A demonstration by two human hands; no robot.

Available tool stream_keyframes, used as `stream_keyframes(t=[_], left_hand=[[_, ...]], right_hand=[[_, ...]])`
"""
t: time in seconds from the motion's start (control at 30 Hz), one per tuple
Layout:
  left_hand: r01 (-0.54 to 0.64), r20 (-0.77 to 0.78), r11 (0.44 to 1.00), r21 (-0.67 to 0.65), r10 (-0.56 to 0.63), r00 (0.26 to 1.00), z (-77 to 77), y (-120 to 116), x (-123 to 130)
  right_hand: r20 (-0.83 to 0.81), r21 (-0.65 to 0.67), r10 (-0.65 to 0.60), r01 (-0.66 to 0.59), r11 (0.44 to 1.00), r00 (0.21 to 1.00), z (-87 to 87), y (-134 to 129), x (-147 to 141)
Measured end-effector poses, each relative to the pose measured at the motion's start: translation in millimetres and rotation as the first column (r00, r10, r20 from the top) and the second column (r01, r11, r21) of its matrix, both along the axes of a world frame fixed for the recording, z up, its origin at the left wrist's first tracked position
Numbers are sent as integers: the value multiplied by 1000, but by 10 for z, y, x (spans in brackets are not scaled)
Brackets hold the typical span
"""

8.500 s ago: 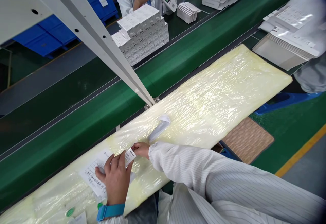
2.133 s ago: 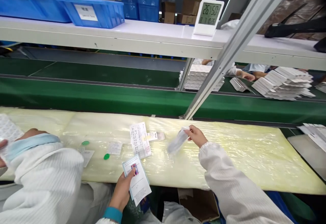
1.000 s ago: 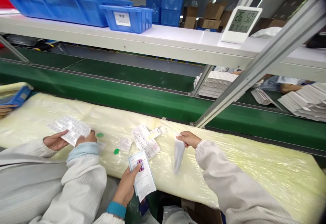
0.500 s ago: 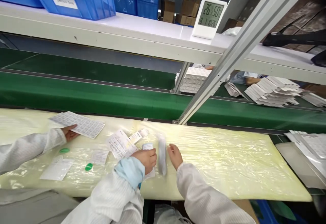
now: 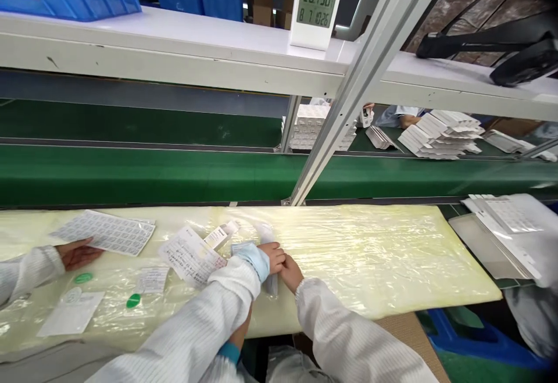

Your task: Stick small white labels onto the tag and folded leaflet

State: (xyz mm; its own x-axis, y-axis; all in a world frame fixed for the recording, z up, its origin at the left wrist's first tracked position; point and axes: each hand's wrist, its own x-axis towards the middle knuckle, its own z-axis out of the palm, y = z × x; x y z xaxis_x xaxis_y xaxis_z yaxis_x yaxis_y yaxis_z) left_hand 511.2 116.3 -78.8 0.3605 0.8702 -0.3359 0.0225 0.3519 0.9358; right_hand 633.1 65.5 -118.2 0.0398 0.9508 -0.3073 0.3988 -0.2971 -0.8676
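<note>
plastic bag [image 5: 265, 233] beside right hand [image 5: 290, 273]

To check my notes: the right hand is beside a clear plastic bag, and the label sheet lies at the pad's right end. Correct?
No: the head view shows the label sheet at the left end of the pad. The right hand is beside the clear plastic bag, as you said.

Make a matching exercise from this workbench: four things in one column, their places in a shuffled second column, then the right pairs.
Things:
1. White digital display
2. Stack of white boxes
3. Sheet of small labels
4. Round green sticker

Places:
A. On the far green belt
B. On the white shelf
C. Beside a co-worker's hand
D. Below a small printed slip

Pairs: 1-B, 2-A, 3-C, 4-D
</note>
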Motion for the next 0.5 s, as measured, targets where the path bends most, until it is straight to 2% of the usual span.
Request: stream_keyframes(t=[0.03,0.1,0.2,0.3,0.37,0.5], left_hand=[[116,-38,992,44,-114,993,12,54,-18],[318,-137,941,113,-302,943,30,105,-50],[488,-297,857,163,-429,853,63,44,-35],[573,-431,799,181,-459,777,155,-69,81],[600,-494,775,196,-450,744,272,-113,165],[596,-542,755,273,-391,744,601,-169,115]], right_hand=[[-10,0,12,-12,1000,1000,8,-36,48],[-22,-13,39,-39,999,999,23,-138,164],[-15,-70,72,-73,995,997,44,-365,359],[17,-130,82,-79,988,996,59,-674,512],[40,-174,86,-78,982,996,55,-926,552],[65,-301,125,-100,948,990,33,-1578,476]])
